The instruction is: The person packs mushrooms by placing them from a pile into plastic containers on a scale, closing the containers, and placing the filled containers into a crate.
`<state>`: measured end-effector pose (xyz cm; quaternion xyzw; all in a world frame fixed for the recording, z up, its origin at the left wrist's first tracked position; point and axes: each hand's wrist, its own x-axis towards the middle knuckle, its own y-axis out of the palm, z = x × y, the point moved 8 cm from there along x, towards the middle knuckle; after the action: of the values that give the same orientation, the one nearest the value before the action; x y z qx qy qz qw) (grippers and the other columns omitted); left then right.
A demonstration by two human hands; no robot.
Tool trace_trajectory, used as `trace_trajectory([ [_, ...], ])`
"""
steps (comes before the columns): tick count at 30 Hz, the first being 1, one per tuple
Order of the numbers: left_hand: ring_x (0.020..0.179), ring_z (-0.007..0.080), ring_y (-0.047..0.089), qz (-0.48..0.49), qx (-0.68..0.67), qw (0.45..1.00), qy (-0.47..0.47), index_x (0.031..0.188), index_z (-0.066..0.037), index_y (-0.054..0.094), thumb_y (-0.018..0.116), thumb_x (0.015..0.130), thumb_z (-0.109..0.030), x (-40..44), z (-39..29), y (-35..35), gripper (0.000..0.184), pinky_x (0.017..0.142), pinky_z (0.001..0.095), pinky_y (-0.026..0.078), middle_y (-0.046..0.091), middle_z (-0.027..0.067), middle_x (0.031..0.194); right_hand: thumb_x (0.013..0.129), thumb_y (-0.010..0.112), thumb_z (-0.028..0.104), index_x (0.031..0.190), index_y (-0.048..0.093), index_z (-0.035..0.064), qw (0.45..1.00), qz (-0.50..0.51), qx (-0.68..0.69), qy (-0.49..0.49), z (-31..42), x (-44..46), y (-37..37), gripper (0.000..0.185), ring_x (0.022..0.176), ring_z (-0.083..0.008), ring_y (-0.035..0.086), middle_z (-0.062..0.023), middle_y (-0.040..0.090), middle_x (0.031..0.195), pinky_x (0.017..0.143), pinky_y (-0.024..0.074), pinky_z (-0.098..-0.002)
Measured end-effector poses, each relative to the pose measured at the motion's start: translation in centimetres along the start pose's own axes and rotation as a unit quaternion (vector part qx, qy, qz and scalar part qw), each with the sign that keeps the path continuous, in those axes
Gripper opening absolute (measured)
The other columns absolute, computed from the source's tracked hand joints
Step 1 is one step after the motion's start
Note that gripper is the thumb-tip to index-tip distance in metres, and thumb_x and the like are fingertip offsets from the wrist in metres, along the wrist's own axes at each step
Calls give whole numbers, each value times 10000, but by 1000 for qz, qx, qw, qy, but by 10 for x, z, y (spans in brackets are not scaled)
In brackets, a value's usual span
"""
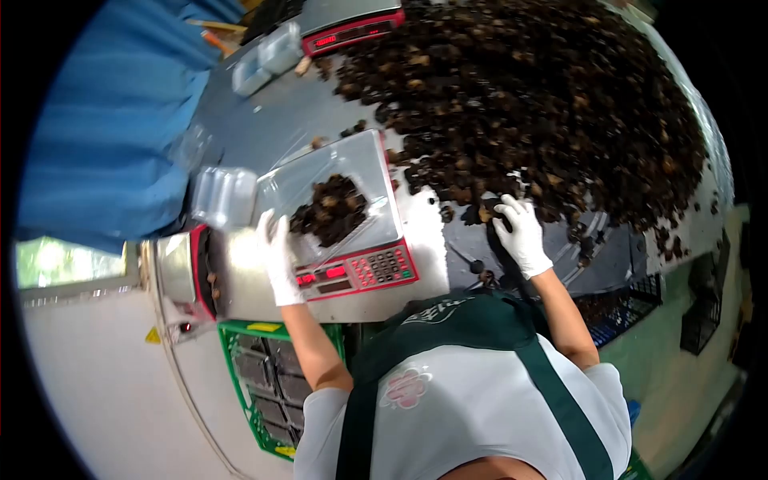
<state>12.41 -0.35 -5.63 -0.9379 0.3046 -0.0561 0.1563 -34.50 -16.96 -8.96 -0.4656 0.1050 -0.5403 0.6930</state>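
Observation:
A heap of dark brown dried pieces, which look like dried mushrooms (528, 104), spreads over the table. On the clear tray of a red-framed digital scale (356, 270) sits a small pile of the same pieces (332, 210). My left hand (278, 252), in a white glove, is at the left side of this scale, fingers apart and nothing seen in them. At the heap's near edge is my right hand (522, 238), also gloved in white. Its fingers are bent but apart, close to some loose pieces; I see nothing held.
Clear plastic boxes (224, 197) stand left of the scale, with more clear boxes (278, 50) farther back. A second scale (354, 34) is at the back and another (184, 268) at the left. Below the table edge, a green crate (232, 330) holds packed dark boxes.

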Motion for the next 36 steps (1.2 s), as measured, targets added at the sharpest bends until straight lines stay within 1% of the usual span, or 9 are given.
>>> trace_trajectory([
  [3,1151,239,532,-12,55,996,64,1235,-15,567,709,847,-170,0,-6,-7,441,1000,358,414,536,143,1278,744,710,133,1197,599,160,990,80,-117,2,18,14,23,467,1034,-307,545,-76,562,1257,804,522,-376],
  [5,1127,264,552,-37,29,997,53,1206,5,586,730,821,-183,0,-7,-12,452,988,375,426,547,160,1269,751,700,118,1143,632,149,983,121,-139,-6,15,20,39,399,1018,-293,554,-67,604,1198,767,524,-369],
  [9,1105,261,572,-40,15,998,55,1170,14,605,736,806,-154,-3,-14,-20,422,947,367,456,564,173,1239,761,717,92,928,703,72,998,45,-32,-32,9,42,15,169,806,-279,629,-91,690,895,738,519,-339],
  [13,1125,262,553,-3,-10,1000,15,1193,-26,599,729,821,-165,-7,-9,-15,419,960,360,438,552,136,1271,776,740,110,923,708,42,998,-8,51,37,-4,58,-12,165,826,-247,650,-99,709,930,756,523,-316],
  [18,1108,232,561,10,-40,999,-26,1220,-25,586,709,836,-155,-18,-8,4,424,956,336,442,562,119,1264,772,750,103,951,712,37,999,-4,23,39,20,87,-19,195,809,-226,653,-109,707,932,744,530,-300],
  [25,1054,199,583,7,-27,999,43,1199,-36,609,669,863,-140,-19,-11,27,357,916,320,470,585,99,1232,722,753,30,921,696,40,958,-9,190,-215,175,123,-15,207,818,-219,617,-78,699,980,738,530,-302],
  [29,1020,186,590,5,-16,998,62,1183,-35,611,582,933,-182,-24,-11,46,292,923,309,453,606,115,1184,747,708,117,949,656,74,921,35,127,-368,251,103,25,214,857,-226,586,-53,641,1116,722,521,-311],
  [32,1071,213,581,0,1,997,77,1166,-29,614,545,956,-189,-31,-21,52,273,957,316,431,611,126,1173,746,670,128,985,641,94,905,159,34,-392,264,88,83,243,849,-232,540,-58,560,1242,732,506,-317],
  [36,1130,244,566,-17,-7,995,93,1129,-17,626,532,963,-184,-28,-11,47,254,983,330,416,610,137,1179,712,708,118,1008,651,127,914,127,115,-367,261,100,46,301,853,-230,566,-71,577,1234,723,515,-316],
])
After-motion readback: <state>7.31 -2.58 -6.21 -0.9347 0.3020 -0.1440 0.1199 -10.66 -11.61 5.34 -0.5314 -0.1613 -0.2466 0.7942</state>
